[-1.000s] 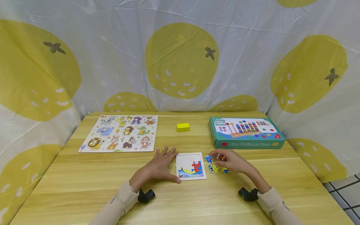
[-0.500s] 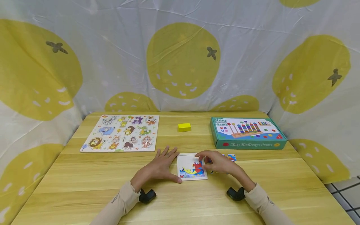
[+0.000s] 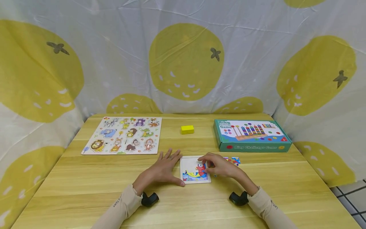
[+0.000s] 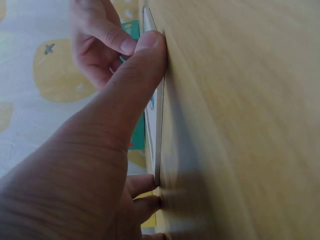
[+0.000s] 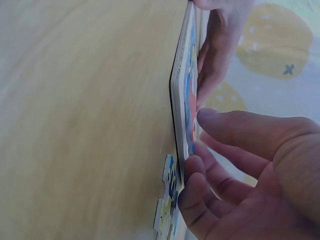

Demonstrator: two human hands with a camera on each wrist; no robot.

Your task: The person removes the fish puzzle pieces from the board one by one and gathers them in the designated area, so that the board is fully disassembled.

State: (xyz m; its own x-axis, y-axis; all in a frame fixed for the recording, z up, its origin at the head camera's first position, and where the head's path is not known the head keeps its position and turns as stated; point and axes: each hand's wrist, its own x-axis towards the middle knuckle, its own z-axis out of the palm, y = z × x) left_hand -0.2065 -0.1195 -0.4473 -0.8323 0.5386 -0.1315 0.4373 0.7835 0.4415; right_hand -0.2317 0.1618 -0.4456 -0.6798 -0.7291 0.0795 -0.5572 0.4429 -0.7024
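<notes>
A small jigsaw tray (image 3: 195,182) with a pale wooden rim lies mid-table, partly filled with red, yellow and blue pieces; its upper left shows bare backing. My left hand (image 3: 161,170) is spread against its left side, thumb at the lower corner and fingers at the upper one. Over the right side, my right hand (image 3: 221,166) has its thumb and fingers curled around a puzzle piece (image 5: 191,145), which they mostly hide. Loose puzzle pieces (image 3: 235,160) lie right of the tray, partly under that hand; the right wrist view shows more loose pieces (image 5: 164,215) beside the rim.
An animal puzzle board (image 3: 121,136) lies at the back left. Behind the tray sits a yellow block (image 3: 187,129). The green ring game box (image 3: 254,148) stands at the back right. A fruit-patterned curtain (image 3: 128,63) hangs behind the wooden table (image 3: 183,210).
My right hand has moved left from the loose pieces to the tray's right side, then stayed almost still. The left hand keeps its place against the tray.
</notes>
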